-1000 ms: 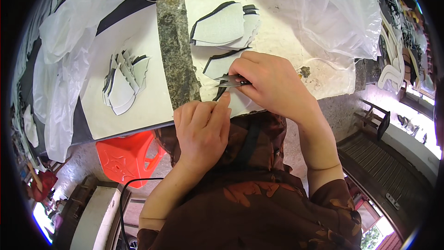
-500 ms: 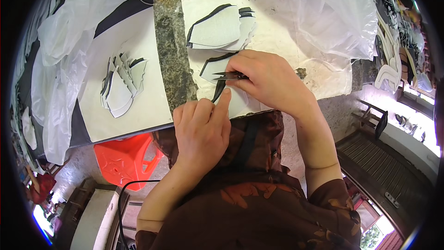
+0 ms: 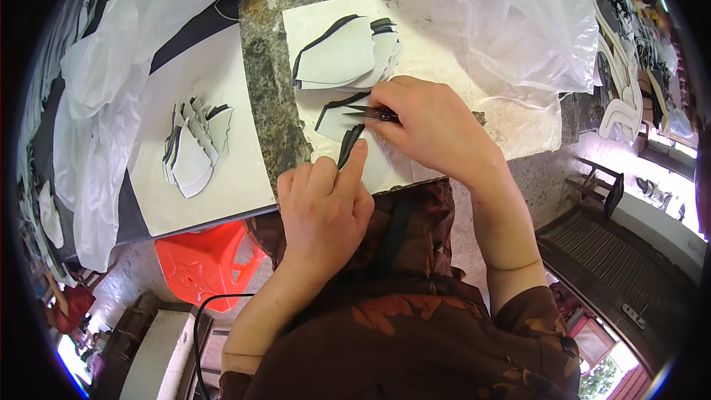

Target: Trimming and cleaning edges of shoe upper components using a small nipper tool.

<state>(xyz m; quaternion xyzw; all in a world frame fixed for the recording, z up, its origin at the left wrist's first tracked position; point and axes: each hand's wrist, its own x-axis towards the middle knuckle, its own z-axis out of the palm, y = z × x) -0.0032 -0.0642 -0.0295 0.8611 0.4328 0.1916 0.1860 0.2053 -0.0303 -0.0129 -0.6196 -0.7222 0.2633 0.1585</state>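
Observation:
Small dark pointed snips (image 3: 363,113) are held in my right hand (image 3: 429,122), their two blades parted and pointing left. Below the blades lies a pale cut piece (image 3: 378,159) with a black edging strip (image 3: 348,150). My left hand (image 3: 322,204) holds this piece down with its index fingertip, the other fingers curled. Under the blade tips is another pale black-edged piece (image 3: 332,123). A stack of similar pieces (image 3: 337,59) sits just beyond. On the left lies a fanned pile (image 3: 191,159) of such pieces.
White sheets (image 3: 152,200) cover parts of a worn, stone-like tabletop (image 3: 270,96). Clear plastic sheeting (image 3: 526,30) drapes over the far right, with more plastic (image 3: 104,96) at the left. A red stool (image 3: 196,267) stands below the table's front edge.
The view has shifted slightly, with the table items sitting a little lower. The snips' blades have moved down slightly toward the black edging; both hands keep nearly the same pose.

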